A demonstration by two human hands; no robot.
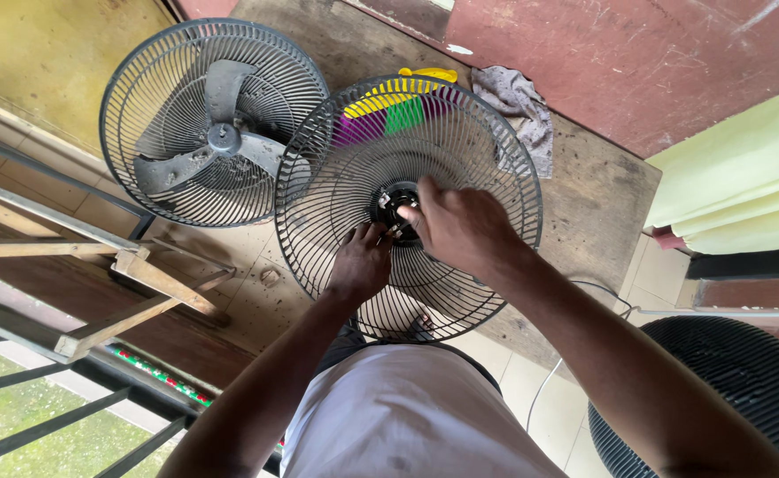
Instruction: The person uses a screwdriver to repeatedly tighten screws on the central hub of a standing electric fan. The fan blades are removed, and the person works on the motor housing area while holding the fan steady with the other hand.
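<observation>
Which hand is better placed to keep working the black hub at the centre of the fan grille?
Probably the right hand: its fingertips are on the hub of the fan grille, while the left hand sits just below, steadying.

A home veranda used as a repair spot: tiled floor (256,292), railing (44,425) over grass lower left, fans (203,124) about.

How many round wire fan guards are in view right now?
2. One fan guard sits under both hands at centre; the other, upper left, has grey blades inside. The dark round object at lower right is partly cut off, unclear.
</observation>
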